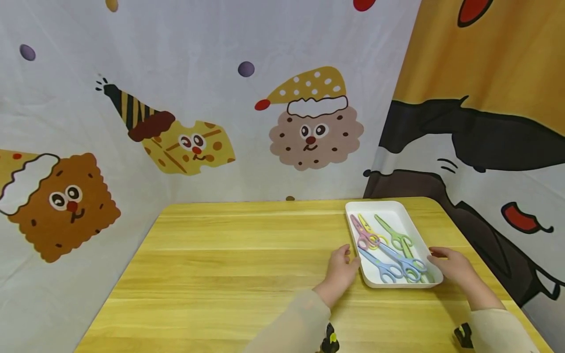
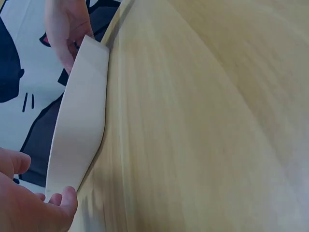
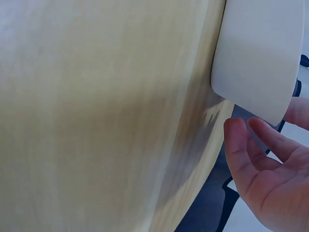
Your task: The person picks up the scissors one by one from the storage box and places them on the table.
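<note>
A white rectangular tray [image 1: 383,209] stands on the right part of the wooden table [image 1: 247,264]. Inside lie several pairs of children's scissors: pink scissors [image 1: 363,239], yellow scissors partly under them, green scissors [image 1: 400,240] and blue scissors [image 1: 384,268]. At the tray's left side is my left hand [image 1: 339,273], fingers loosely bent near the wall; its thumb stands apart from the tray in the left wrist view. My right hand [image 1: 454,267] is at the right side by the near corner. The right wrist view shows its fingers [image 3: 236,145] relaxed beside the tray's end.
Behind the table hangs a pale cloth with cartoon figures, among them a cookie [image 1: 315,139] and a piece of cheese [image 1: 194,149]. A darker patterned cloth [image 1: 512,142] borders the table's right edge, close to my right hand.
</note>
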`<control>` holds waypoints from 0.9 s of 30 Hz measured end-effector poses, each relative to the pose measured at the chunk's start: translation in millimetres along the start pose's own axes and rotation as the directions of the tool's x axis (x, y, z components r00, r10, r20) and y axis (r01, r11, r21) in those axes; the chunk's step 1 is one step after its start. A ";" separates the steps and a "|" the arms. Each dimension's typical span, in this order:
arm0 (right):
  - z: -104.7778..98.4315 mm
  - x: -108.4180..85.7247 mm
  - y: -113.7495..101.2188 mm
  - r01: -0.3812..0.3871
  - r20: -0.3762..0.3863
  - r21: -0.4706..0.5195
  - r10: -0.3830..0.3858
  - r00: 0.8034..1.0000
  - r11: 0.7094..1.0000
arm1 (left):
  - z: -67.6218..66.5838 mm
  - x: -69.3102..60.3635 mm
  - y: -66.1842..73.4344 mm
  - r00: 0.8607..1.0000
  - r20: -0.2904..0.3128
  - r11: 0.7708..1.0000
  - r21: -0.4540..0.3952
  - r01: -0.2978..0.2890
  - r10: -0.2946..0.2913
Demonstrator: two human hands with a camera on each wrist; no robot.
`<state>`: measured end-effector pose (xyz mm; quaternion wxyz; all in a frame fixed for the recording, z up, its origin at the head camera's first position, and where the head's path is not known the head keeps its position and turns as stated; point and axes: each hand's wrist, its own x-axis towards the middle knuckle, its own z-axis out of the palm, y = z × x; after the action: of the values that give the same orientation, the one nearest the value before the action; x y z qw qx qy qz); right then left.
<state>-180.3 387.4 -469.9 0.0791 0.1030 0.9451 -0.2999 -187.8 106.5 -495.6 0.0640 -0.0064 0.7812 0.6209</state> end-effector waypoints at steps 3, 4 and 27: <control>1.5 1.9 3.7 -0.009 0.005 0.016 0.009 1.000 1.000 | 5.8 -0.9 0.6 1.000 -0.003 1.000 -0.018 0.004 -0.004; 2.4 2.6 5.0 -0.012 0.003 0.021 0.011 1.000 1.000 | 7.2 -1.3 0.8 1.000 -0.004 1.000 -0.022 0.005 -0.005; 9.3 11.2 19.7 -0.070 0.039 0.198 0.064 0.997 0.978 | 15.7 8.9 -8.2 1.000 -0.004 0.995 -0.099 -0.014 0.014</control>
<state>-185.6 399.4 -490.6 0.0939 0.1372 0.9048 -0.3921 -194.5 120.5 -508.0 0.0578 -0.0052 0.7497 0.6592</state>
